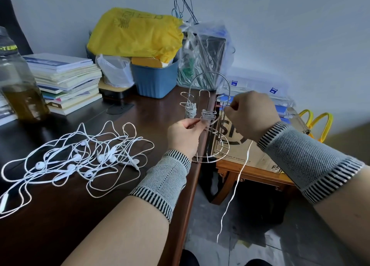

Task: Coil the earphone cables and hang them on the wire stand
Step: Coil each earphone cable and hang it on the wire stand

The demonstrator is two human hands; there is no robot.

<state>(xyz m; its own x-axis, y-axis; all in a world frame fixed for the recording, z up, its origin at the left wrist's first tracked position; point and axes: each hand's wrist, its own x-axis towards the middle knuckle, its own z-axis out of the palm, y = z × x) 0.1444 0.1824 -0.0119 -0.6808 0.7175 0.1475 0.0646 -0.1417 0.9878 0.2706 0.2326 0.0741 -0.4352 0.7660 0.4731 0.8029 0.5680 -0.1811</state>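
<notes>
A silver wire stand [209, 89] stands at the right edge of the dark table [120, 215]. One coiled white earphone cable [190, 111] hangs on its left hook. My left hand [184, 135] pinches a second small coil [208, 115] at the stand's middle hook. My right hand [252, 115] pinches the loose end of that cable [238, 177], which hangs down past the table edge toward the floor. A tangle of several white earphones [80, 157] lies on the table to the left.
A large bottle [18, 81], a book stack [68, 81], a blue bin [154, 81] under a yellow bag [136, 33] and plastic bags line the back. A cardboard box [240, 143] sits on a low wooden table [250, 173] to the right.
</notes>
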